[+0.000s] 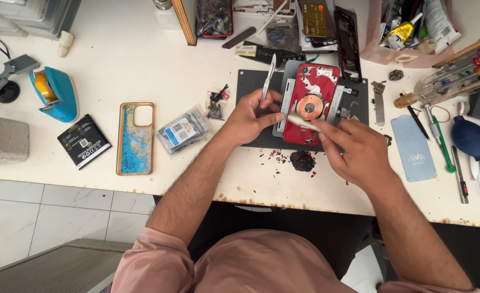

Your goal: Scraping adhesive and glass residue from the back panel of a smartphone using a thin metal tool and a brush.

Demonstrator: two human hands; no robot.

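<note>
Your left hand (249, 116) is closed around a thin metal blade (267, 81) that points to twelve o'clock, at the left edge of a red phone back (319, 89) with its glass flaked away. Your right hand (357, 152), at five o'clock of the phone, pinches a pale stick (301, 122) whose tip lies on the phone's lower part. The phone sits clamped in a holder on a dark mat (248, 81) at the counter (131, 65) centre. Red shards (303, 160) lie at six o'clock
</note>
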